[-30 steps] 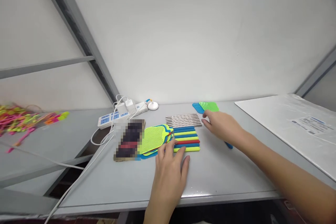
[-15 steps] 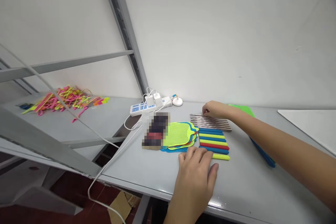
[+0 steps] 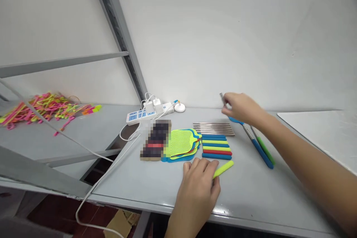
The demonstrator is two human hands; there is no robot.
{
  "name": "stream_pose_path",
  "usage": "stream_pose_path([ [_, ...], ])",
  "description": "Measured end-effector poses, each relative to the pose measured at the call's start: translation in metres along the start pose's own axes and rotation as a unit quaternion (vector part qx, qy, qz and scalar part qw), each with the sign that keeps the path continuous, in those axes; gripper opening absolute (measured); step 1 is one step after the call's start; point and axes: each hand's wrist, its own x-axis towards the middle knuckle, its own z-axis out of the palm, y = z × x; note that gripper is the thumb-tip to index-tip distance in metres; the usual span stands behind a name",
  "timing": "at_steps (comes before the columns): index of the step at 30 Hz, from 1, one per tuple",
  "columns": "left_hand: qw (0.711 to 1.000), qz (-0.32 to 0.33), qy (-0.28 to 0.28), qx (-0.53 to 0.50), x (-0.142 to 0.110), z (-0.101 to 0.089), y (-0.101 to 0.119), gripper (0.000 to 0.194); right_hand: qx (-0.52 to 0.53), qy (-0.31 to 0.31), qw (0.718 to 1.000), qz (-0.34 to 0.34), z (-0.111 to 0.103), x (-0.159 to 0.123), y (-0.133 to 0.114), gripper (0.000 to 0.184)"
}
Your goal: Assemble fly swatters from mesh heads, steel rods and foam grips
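Note:
My left hand (image 3: 199, 182) is closed on a yellow-green handle grip (image 3: 224, 168), whose free end points right and away from me. In my right hand (image 3: 241, 108), raised over the table, is a metal rod (image 3: 222, 97); only its tip shows past the fingers. Below that hand lies a row of metal rods (image 3: 214, 129). Nearer me is a row of blue, yellow and red handle grips (image 3: 216, 149). To their left are stacked perforated fly swatter heads (image 3: 181, 143), yellow-green on top with blue and red beneath.
Fly swatters with blue (image 3: 262, 154) and green handles lie partly under my right arm. A power strip (image 3: 150, 113) with white cables stands at the back left, beside a round white base (image 3: 179, 107). A blurred-out pack (image 3: 155, 141) borders the heads. Colourful plastic pieces (image 3: 47, 108) lie far left.
My right hand has lifted up from the rods with one in its fingers. My left hand has picked the nearest yellow-green grip out of the row and tilted it. The view has shifted right.

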Motion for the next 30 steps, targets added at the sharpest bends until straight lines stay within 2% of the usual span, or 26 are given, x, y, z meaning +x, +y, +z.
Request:
stream_pose_path([
  [1,1.000,0.011,0.018,-0.016,0.000,-0.001,0.000,0.033,0.016,0.044,0.999,0.021,-0.012,-0.016,0.003,0.016],
  [3,0.995,0.033,0.070,-0.060,-0.001,-0.005,0.001,0.031,0.153,0.216,0.963,0.048,-0.037,-0.049,0.005,0.007],
  [5,0.983,0.038,0.141,-0.111,-0.002,-0.009,0.003,0.029,0.257,0.339,0.903,0.064,-0.059,-0.081,0.000,0.013],
  [8,0.955,0.000,0.230,-0.187,-0.004,-0.011,0.006,0.020,0.394,0.444,0.802,0.070,-0.075,-0.120,-0.016,0.017],
  [9,0.949,-0.018,0.233,-0.211,-0.005,-0.010,0.007,0.016,0.443,0.464,0.763,0.081,-0.073,-0.131,-0.022,0.016],
  [11,0.944,-0.053,0.201,-0.255,-0.006,-0.008,0.009,0.013,0.528,0.473,0.697,0.110,-0.059,-0.151,-0.035,0.015],
  [14,0.945,-0.074,0.131,-0.289,-0.006,-0.003,0.012,0.019,0.612,0.448,0.641,0.119,-0.020,-0.176,-0.054,0.010],
  [17,0.963,-0.023,0.068,-0.259,-0.003,-0.001,0.013,0.019,0.684,0.401,0.589,0.153,0.019,-0.193,-0.071,0.007],
  [19,0.972,0.014,0.029,-0.232,-0.002,-0.001,0.013,0.019,0.702,0.399,0.568,0.162,0.035,-0.200,-0.078,0.008],
  [22,0.977,0.045,-0.017,-0.207,-0.001,0.000,0.012,0.021,0.701,0.415,0.558,0.159,0.044,-0.204,-0.078,0.008],
  [25,0.979,0.059,-0.050,-0.187,0.000,0.002,0.011,0.024,0.708,0.400,0.563,0.145,0.045,-0.205,-0.072,0.007],
  [30,0.980,0.075,-0.040,-0.179,0.000,0.004,0.009,0.023,0.723,0.345,0.586,0.122,0.051,-0.209,-0.064,0.001],
])
